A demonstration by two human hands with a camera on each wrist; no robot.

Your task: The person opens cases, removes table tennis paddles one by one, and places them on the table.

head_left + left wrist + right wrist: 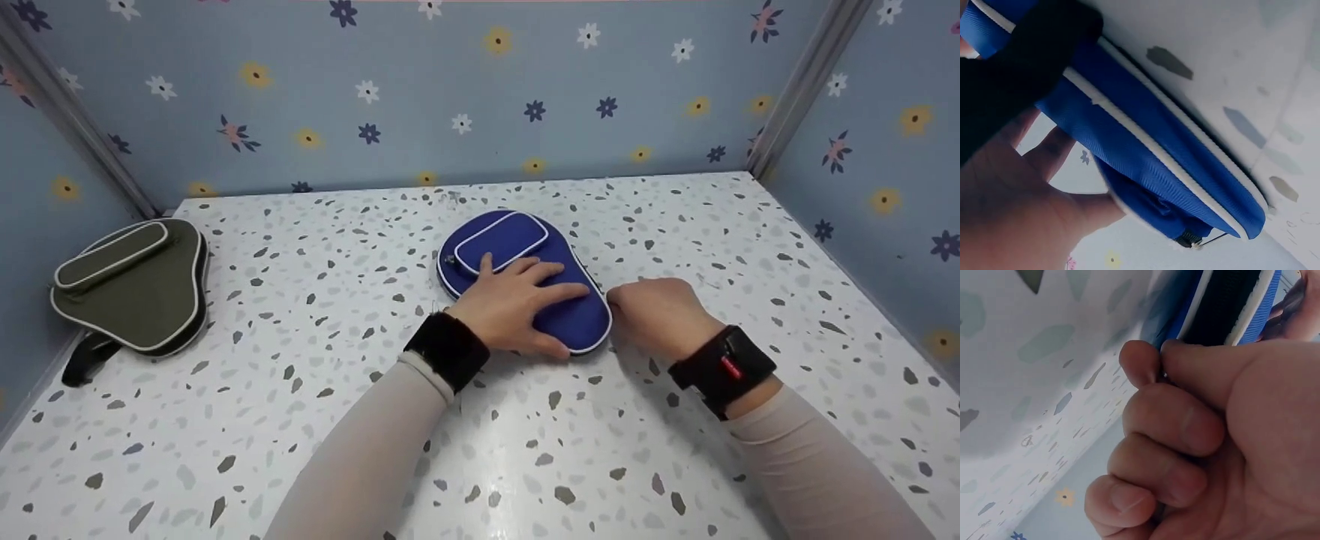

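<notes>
A blue table tennis paddle case [574,319] with white piping and a raised front pocket [501,241] lies flat on the speckled table. My left hand [517,304] rests on its face with fingers spread, and in the left wrist view its thumb [1098,211] lies against the pocket's side. At the case's right edge, my right hand [656,315] has its fingers curled. The right wrist view shows thumb and forefinger pinching at the end of the black zipper [1224,306], a small zipper pull mostly hidden between them.
A second paddle case [139,289], olive green with white piping, lies at the table's left edge, its black strap [90,358] trailing out. Flower-patterned panels [435,90] wall the speckled table [315,442] at the back and both sides.
</notes>
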